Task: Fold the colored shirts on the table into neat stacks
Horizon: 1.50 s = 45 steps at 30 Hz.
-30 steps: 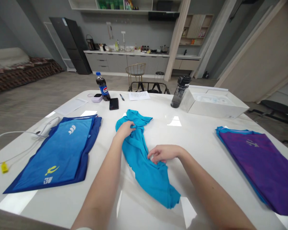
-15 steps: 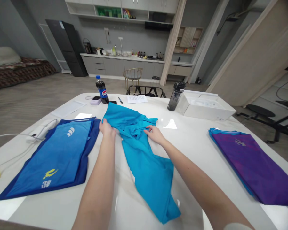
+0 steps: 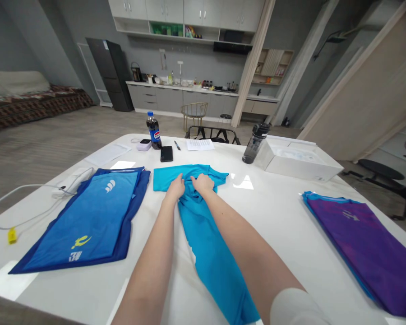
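Note:
A bright turquoise garment lies bunched and twisted on the white table, its far end spread sideways and its near end trailing toward me. Whether it is a shirt or something else cannot be told from its folds. My left hand pinches the cloth near the middle of the far part. Close beside it, my right hand is closed on the gathered folds, thumb toward the left hand. Left of my arms rests a folded blue jersey with white and yellow prints. A folded purple jersey lies at the far right.
Along the far side of the table stand a cola bottle, a black phone, a pen, paper, a dark water bottle and a white box. A power strip with cables lies at the left.
My left hand has shifted right along the cloth, close to the right hand. The garment's far left part has come down nearer me, uncovering the phone. The view has shifted slightly.

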Tool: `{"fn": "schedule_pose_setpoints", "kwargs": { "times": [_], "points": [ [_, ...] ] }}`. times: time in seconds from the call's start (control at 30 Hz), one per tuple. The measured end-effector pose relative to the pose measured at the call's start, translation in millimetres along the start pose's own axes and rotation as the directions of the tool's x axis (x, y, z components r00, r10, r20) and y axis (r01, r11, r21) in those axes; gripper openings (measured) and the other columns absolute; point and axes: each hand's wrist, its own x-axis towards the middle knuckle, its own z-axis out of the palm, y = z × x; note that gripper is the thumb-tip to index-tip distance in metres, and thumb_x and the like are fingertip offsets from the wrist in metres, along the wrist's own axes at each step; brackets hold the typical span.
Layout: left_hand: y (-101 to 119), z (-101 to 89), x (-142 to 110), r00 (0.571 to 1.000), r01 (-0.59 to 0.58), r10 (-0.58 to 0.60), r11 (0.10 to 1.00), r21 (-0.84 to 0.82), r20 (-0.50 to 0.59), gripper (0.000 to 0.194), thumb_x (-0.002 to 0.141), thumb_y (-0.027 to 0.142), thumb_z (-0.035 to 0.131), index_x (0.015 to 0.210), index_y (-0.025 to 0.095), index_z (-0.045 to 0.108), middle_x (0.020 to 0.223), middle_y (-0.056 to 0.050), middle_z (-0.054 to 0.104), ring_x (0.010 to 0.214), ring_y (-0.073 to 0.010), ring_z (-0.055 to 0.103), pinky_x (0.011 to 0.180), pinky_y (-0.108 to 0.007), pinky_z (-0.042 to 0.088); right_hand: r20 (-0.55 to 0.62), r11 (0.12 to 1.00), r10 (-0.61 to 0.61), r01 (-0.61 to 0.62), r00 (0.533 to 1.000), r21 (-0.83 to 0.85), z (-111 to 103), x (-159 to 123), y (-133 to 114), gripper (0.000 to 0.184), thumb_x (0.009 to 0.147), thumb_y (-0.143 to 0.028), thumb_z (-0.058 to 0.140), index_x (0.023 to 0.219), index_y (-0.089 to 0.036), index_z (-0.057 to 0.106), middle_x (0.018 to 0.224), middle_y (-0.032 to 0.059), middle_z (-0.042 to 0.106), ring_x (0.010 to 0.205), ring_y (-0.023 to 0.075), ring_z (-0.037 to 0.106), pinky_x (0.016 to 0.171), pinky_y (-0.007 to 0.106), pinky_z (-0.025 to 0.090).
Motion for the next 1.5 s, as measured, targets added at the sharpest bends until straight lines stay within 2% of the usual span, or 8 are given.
{"fn": "schedule_pose_setpoints", "kwargs": {
  "times": [0.57,0.73,0.9,1.07,1.2,1.3,1.4,1.5],
  "points": [
    [-7,3.5,7,0.996,0.023,-0.026,0.999,0.034,0.085,0.053,0.104,0.038,0.034,0.147,0.014,0.053,0.155,-0.013,0.048,0.147,-0.0251,0.042,0.121,-0.038,0.03,-0.039,0.983,0.034,-0.027,0.999,0.183,-3,18,11,0.033,0.097,-0.042,0.054,0.123,-0.024,0.066,0.122,0.0121,0.071,0.114,0.0289,0.066,0.095,0.04,0.046],
    [-10,4.4,11,0.994,0.079,-0.081,0.996,0.035,0.078,0.061,0.105,0.048,0.028,0.152,0.012,0.046,0.16,-0.016,0.041,0.15,-0.0272,0.037,0.123,-0.043,0.028,-0.324,0.958,0.066,0.031,0.944,0.284,-73,22,129,0.026,0.088,-0.044,0.062,0.093,-0.02,0.07,0.089,0.0069,0.073,0.088,0.0236,0.066,0.078,0.031,0.047],
    [-8,12.5,9,0.995,0.096,-0.099,0.99,0.099,0.032,0.063,0.103,0.053,0.03,0.151,0.015,0.046,0.162,-0.017,0.038,0.153,-0.0306,0.029,0.124,-0.053,0.022,-0.306,0.908,0.287,-0.156,0.908,0.388,-155,8,303,0.026,0.081,-0.043,0.069,0.078,-0.017,0.067,0.064,0.0034,0.061,0.06,0.0194,0.056,0.062,0.033,0.044],
    [-2,18.9,2,0.993,0.11,-0.117,0.972,0.206,0.021,0.065,0.1,0.054,0.036,0.151,0.015,0.047,0.164,-0.018,0.032,0.154,-0.0333,0.027,0.123,-0.057,0.021,-0.424,0.896,0.425,-0.44,0.8,0.068,-185,0,401,0.023,0.088,-0.038,0.063,0.087,-0.017,0.073,0.083,0.0175,0.07,0.087,0.0327,0.067,0.074,0.041,0.047],
    [4,18.4,-3,0.992,0.118,-0.128,0.96,0.252,0.022,0.069,0.098,0.058,0.038,0.153,0.018,0.044,0.166,-0.017,0.029,0.155,-0.0349,0.024,0.123,-0.06,0.018,-0.475,0.895,0.391,-0.447,0.788,-0.005,-166,-2,390,0.034,0.092,-0.032,0.055,0.115,-0.014,0.072,0.117,0.025,0.067,0.109,0.037,0.065,0.085,0.045,0.048],
    [10,14.4,-6,0.993,0.101,-0.114,0.956,0.275,0.031,0.072,0.096,0.061,0.041,0.156,0.021,0.04,0.168,-0.015,0.025,0.155,-0.0367,0.02,0.123,-0.064,0.015,-0.47,0.97,0.081,-0.178,0.879,-0.164,-135,-9,345,0.045,0.097,-0.037,0.048,0.133,-0.014,0.063,0.132,0.022,0.062,0.121,0.0338,0.059,0.101,0.044,0.044],
    [19,14.2,-10,0.997,0.007,-0.029,0.952,0.305,0.066,0.072,0.094,0.062,0.045,0.157,0.027,0.04,0.169,-0.01,0.022,0.156,-0.0368,0.017,0.123,-0.065,0.012,-0.222,0.987,-0.089,0.056,0.971,-0.149,-102,-18,295,0.056,0.101,-0.054,0.038,0.142,-0.021,0.058,0.142,0.0161,0.058,0.129,0.0315,0.055,0.109,0.045,0.041],
    [28,22.1,-15,0.991,-0.028,-0.014,0.95,0.31,0.133,0.074,0.094,0.069,0.04,0.157,0.031,0.04,0.169,-0.008,0.022,0.156,-0.0376,0.016,0.122,-0.066,0.012,-0.044,0.991,0.007,-0.013,0.999,-0.134,-80,-19,266,0.068,0.101,-0.068,0.022,0.153,-0.033,0.046,0.163,0.0082,0.039,0.147,0.0357,0.035,0.117,0.063,0.027]
  ]
}}
